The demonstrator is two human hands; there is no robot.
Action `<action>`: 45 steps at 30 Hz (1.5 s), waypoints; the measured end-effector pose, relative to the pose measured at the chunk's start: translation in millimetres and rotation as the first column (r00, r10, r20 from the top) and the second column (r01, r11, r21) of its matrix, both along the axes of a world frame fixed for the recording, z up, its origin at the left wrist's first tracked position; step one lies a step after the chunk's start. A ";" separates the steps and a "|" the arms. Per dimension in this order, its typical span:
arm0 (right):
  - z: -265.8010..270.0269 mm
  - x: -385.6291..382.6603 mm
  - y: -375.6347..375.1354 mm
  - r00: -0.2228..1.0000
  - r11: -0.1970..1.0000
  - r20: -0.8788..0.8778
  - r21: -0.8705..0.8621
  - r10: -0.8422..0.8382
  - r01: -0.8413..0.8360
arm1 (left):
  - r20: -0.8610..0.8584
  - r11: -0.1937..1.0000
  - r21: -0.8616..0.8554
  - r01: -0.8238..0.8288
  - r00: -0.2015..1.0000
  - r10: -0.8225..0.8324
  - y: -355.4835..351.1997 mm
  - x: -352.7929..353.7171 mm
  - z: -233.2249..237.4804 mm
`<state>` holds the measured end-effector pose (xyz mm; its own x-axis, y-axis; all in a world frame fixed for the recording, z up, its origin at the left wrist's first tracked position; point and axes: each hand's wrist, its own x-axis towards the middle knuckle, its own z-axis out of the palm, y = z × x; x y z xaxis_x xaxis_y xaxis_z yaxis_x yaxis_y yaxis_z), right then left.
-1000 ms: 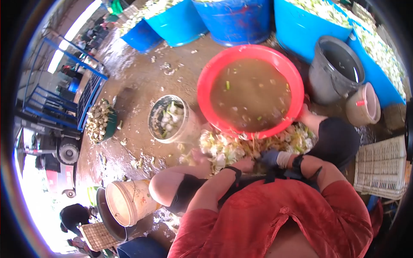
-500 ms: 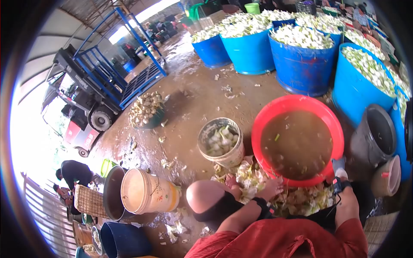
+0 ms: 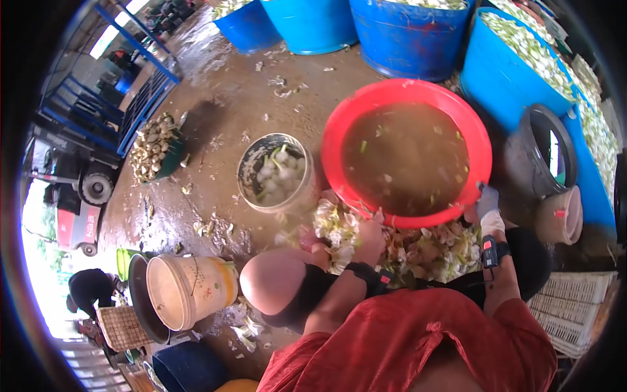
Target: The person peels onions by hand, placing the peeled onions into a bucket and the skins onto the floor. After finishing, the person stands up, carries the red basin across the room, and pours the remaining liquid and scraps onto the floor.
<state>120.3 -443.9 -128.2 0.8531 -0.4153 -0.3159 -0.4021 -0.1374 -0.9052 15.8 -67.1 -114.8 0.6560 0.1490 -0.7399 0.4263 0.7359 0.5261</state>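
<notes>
A round red tub [image 3: 334, 163] of murky brown water with bits floating in it sits in front of me. My right hand [image 3: 486, 204], in a pale glove, is closed on its near right rim. Bare, my left hand [image 3: 370, 240] is at the near left rim, its fingers curled there and partly hidden. Below both hands lies a heap of pale skins and leaves [image 3: 431, 249]. Left of the tub stands a whitish bucket [image 3: 251, 199] holding white bulbs with green stems [image 3: 281, 171], which look like garlic.
Blue tubs [image 3: 411, 39] heaped with white bulbs line the back and right. Beside me are a dark grey barrel [image 3: 522, 147] and a pinkish bucket [image 3: 567, 219]. At left are a basket of untrimmed bulbs [image 3: 157, 145], a tipped cream bucket [image 3: 186, 291], a forklift [image 3: 72, 189] and a stooping person [image 3: 91, 291].
The camera view has swung, so tubs and buckets appear higher and further left. Both hands stay at the red tub's rim. The floating bits in its water have shifted.
</notes>
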 end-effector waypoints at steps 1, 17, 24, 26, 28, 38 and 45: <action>37.3 -2.6 24.8 1.000 1.000 -0.004 -0.009 -0.012 0.012 | 0.074 1.000 -0.010 -0.014 0.997 0.015 5.4 4.0 8.4; 179.3 70.6 137.3 0.943 0.857 0.318 0.510 -0.102 -0.079 | 0.313 0.977 -0.134 -0.169 0.928 0.203 63.2 46.6 87.5; 214.8 124.5 161.4 0.930 0.871 0.351 0.483 -0.107 -0.082 | 0.331 0.992 -0.077 -0.100 0.936 0.120 62.8 58.9 106.4; 215.6 142.5 161.4 0.930 0.872 0.350 0.483 -0.111 -0.078 | 0.307 0.989 -0.077 -0.126 0.941 0.144 60.5 61.1 110.0; 214.9 156.2 164.0 0.920 0.862 0.370 0.500 -0.126 -0.083 | 0.314 0.987 -0.095 -0.130 0.937 0.154 60.0 62.8 114.1; 248.8 216.3 193.1 0.914 0.914 0.383 0.404 -0.131 -0.039 | 0.469 0.988 -0.130 -0.084 0.873 0.135 61.0 80.9 122.9; 273.8 253.2 214.0 0.928 0.963 0.330 0.252 -0.175 0.091 | 0.516 0.993 -0.054 -0.102 0.849 0.115 61.7 87.3 135.7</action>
